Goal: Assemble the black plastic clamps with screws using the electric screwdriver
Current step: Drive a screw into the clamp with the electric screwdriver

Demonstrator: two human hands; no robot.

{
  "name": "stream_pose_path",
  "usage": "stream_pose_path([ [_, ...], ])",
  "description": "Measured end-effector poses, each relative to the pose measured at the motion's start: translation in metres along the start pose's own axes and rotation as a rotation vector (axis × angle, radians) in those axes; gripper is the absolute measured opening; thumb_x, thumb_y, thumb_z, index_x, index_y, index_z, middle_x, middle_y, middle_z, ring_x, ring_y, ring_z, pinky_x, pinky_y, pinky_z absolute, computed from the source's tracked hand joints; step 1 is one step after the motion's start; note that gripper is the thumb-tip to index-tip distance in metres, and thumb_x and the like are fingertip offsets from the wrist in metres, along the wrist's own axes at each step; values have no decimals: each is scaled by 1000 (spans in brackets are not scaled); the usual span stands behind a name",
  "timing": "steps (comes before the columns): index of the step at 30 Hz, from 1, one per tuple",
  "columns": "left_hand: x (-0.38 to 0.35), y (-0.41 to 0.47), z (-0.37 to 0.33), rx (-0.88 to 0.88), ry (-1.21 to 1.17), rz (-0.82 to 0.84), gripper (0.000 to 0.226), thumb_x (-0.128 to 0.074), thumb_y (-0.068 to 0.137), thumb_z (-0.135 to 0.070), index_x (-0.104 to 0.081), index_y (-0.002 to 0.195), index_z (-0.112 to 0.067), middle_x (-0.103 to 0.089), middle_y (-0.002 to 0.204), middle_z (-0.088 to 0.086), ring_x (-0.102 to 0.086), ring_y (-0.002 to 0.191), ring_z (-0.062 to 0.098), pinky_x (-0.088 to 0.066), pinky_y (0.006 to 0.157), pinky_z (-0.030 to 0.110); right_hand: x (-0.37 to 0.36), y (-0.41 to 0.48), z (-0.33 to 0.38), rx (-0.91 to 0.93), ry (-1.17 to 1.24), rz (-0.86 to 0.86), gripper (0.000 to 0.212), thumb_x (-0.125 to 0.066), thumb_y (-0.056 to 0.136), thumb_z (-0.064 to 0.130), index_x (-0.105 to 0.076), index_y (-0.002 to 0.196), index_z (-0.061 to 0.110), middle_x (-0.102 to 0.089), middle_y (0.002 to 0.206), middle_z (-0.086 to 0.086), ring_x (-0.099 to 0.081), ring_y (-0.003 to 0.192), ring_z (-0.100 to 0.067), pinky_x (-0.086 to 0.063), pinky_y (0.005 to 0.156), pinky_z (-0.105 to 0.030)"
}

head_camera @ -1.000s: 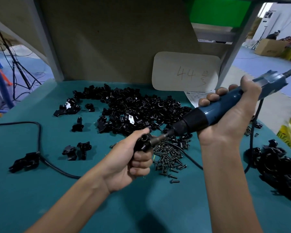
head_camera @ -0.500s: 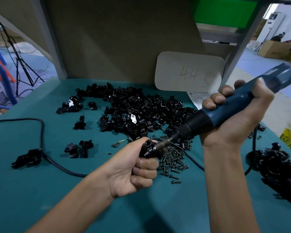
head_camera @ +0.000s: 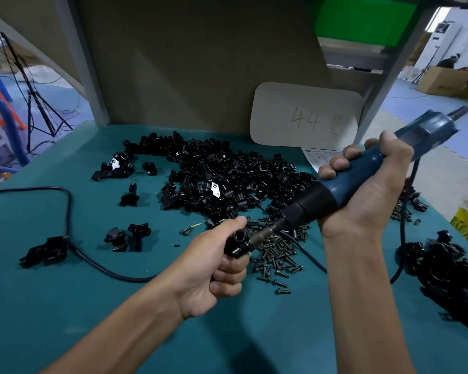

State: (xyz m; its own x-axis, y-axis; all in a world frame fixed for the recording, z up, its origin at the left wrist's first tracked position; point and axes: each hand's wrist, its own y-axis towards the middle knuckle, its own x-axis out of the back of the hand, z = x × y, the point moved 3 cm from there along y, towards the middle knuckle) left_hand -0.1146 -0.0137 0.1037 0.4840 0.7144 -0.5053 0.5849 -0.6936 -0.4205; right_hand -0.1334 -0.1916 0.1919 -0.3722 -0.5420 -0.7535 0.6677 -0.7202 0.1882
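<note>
My left hand (head_camera: 214,268) grips a black plastic clamp (head_camera: 237,242) above the teal table (head_camera: 65,306). My right hand (head_camera: 368,195) holds the blue electric screwdriver (head_camera: 343,184) at a slant, and its metal bit meets the clamp's right side. The screw at the tip is hidden. A big heap of loose black clamp parts (head_camera: 222,179) lies behind the hands. A scatter of small dark screws (head_camera: 276,255) lies just right of my left hand.
A black cable (head_camera: 70,238) with a clamp block on it runs over the left of the table. Two or three single clamp parts (head_camera: 127,236) lie left of centre. Assembled black clamps (head_camera: 454,276) pile up at the right edge. A card marked 44 (head_camera: 305,114) leans on the back panel.
Both hands, with clamp and screwdriver, have drifted slightly while the bit stays against the clamp. The view shifted a little; nothing was let go or picked up.
</note>
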Motion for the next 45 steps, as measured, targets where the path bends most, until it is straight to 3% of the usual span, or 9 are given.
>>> stream_pose_path([
  [11,0,-1,3,28,-48,10,38,-51,98,-44,-39,74,-18,-15,50,-7,-13,39,6,-10,35,16,2,2,-3,8,-14,-3,27,-62,95,29,-44,109,14,-50,72,2,-50,56,-10,-44,48,-24],
  [14,-1,1,4,18,-54,33,39,-52,99,-45,-41,73,-18,-16,50,-7,-14,39,7,-11,34,17,4,5,-4,-11,0,21,44,-68,90,31,-43,120,12,-52,79,0,-52,60,-11,-47,50,-26],
  [20,15,8,-6,-121,-52,-59,35,-51,100,-44,-62,94,-12,-21,51,-6,-18,40,7,-17,33,17,23,19,12,68,-141,-31,73,-68,86,1,-29,148,1,-64,100,-9,-61,66,-16,-52,55,-29],
  [26,31,14,-22,-210,2,-82,51,-61,83,-56,-47,114,-17,-28,56,-4,-24,46,10,-21,39,21,56,21,11,-7,-236,-37,54,-72,89,1,-32,122,18,-73,101,-5,-64,67,-17,-53,53,-30],
  [29,27,13,-23,-248,104,-32,61,-60,78,-57,-57,115,-8,-39,58,-4,-32,51,10,-30,44,22,73,21,2,-29,-258,-58,52,-73,88,2,-30,109,24,-72,98,-2,-67,69,-19,-54,53,-30],
  [32,28,10,-22,-330,240,-69,56,-55,82,-58,-67,115,-14,-51,63,-6,-45,57,8,-37,51,22,96,29,3,-120,-503,-16,55,-78,85,4,-34,110,26,-66,110,-8,-74,74,-22,-61,61,-35],
  [38,26,1,-27,-611,666,-106,24,-42,93,-59,-57,104,-44,-68,86,-15,-60,72,5,-50,66,27,163,28,-14,-347,-1574,107,71,-83,83,15,-37,136,22,-65,109,-3,-70,88,-30,-58,84,-55],
  [43,12,-10,-26,-768,942,-126,32,-35,96,-71,-49,118,-52,-69,101,-14,-57,66,9,-48,55,28,179,20,-22,-318,-1986,166,89,-80,86,40,-31,157,19,-49,149,-17,-43,135,-40,-37,112,-52],
  [45,7,-13,-28,-820,1069,-169,30,-30,95,-74,-44,117,-59,-65,103,-19,-54,69,-3,-40,56,18,146,6,-17,-200,-1730,270,73,-74,88,51,-41,151,34,-53,147,-4,-47,136,-32,-42,111,-52],
])
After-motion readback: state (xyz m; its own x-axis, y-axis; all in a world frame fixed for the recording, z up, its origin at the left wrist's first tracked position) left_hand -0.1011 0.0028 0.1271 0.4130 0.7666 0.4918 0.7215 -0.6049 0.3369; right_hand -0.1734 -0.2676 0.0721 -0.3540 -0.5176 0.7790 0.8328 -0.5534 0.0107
